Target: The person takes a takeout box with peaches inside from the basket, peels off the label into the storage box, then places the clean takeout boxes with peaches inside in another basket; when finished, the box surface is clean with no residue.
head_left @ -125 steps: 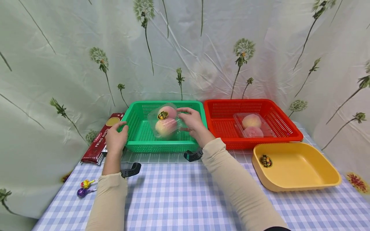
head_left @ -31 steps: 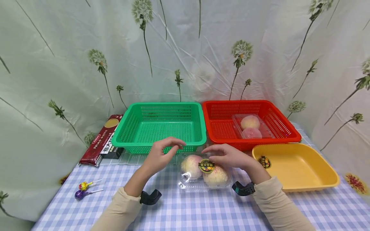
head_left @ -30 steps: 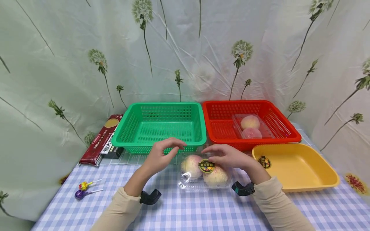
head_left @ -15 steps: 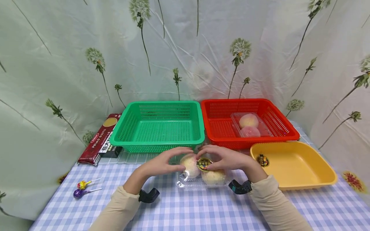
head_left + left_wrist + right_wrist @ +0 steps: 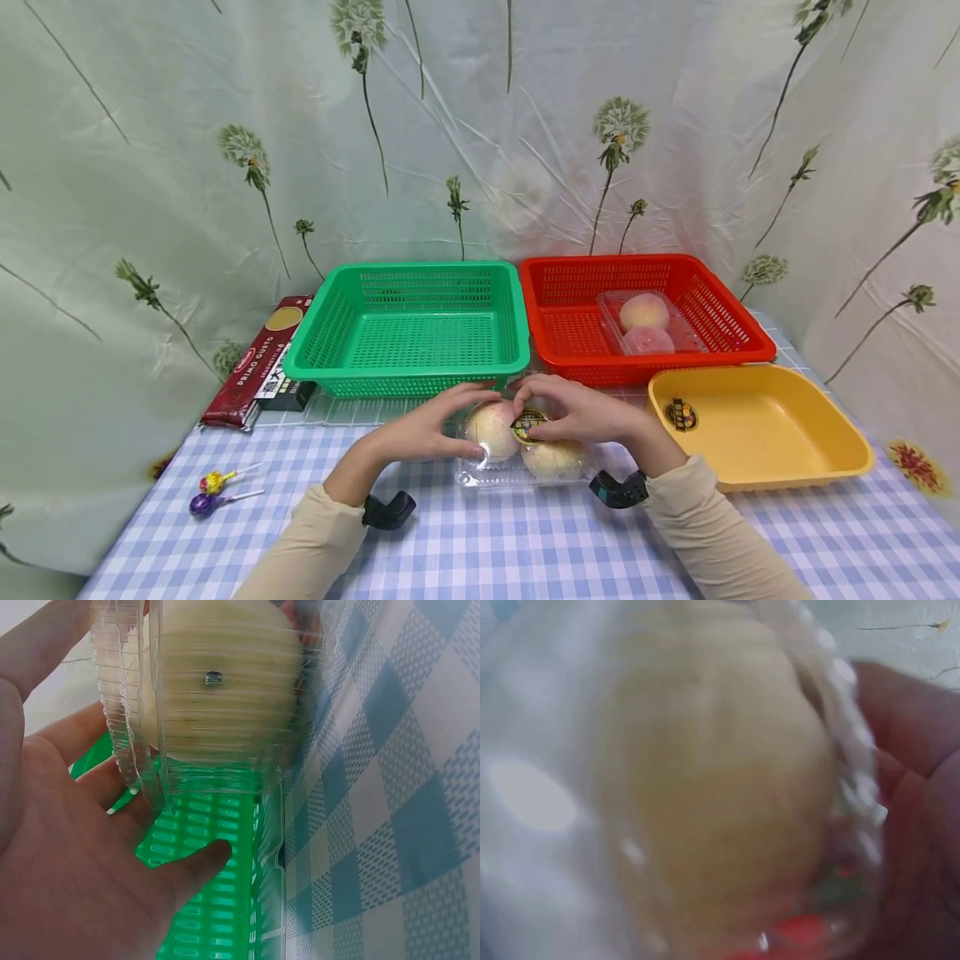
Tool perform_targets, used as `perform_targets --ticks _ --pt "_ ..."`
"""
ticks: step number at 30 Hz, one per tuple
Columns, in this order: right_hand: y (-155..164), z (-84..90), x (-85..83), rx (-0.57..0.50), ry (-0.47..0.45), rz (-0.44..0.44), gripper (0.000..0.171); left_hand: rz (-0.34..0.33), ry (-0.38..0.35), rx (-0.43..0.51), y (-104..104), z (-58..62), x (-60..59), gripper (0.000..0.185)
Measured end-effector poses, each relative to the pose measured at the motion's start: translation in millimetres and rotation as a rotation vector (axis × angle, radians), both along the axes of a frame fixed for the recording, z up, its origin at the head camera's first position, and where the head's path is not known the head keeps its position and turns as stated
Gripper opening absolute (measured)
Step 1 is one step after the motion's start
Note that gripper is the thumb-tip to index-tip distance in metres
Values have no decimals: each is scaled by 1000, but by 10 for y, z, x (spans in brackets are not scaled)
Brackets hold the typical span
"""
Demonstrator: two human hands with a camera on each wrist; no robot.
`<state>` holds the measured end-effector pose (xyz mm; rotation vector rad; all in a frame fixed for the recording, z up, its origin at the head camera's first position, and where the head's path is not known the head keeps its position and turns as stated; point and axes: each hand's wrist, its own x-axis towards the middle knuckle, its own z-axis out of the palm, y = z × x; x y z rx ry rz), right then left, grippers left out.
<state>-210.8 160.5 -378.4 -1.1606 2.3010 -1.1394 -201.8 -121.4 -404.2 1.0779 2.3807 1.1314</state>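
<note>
Reading "PRIMO GUSTO", pasta box (image 5: 257, 361) beside green basket (image 5: 333, 317).

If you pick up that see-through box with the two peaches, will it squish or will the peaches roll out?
The clear box looks like thin ribbed plastic, so it would probably bend and crackle if squeezed. The two round peaches sit snugly inside under the lid, so they likely won't roll out. Both hands cup it, which seems wise: it may sag.
</note>
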Motion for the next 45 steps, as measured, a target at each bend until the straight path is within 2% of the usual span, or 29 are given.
perform_targets --ticks 4,8,17,24,30,35,40,45 --pt "-27 -1 6 -16 49 -77 9 4 -8 8 6 -3 0 68" --pt "-7 19 0 -45 47 -96 7 9 -11 6 14 -6 -8 69" --pt "218 141 -18 -57 -102 -18 5 12 -14 11 4 -8 -9 70" --pt "392 210 -41 -36 -85 43 8 13 -10 10 1 -21 -11 69" --pt "503 247 -56 -33 -58 41 4 18 -20 9 -9 -31 -12 69" --pt "650 322 -44 -54 -98 -32 4 22 -15 13 -11 -25 -11 70" --pt "866 406 -33 -8 -49 -130 7 20 -19 11 -15 -30 -13 69" --pt "1108 462 -15 51 -59 -213 11 16 -17 11 -12 -17 -2 68"
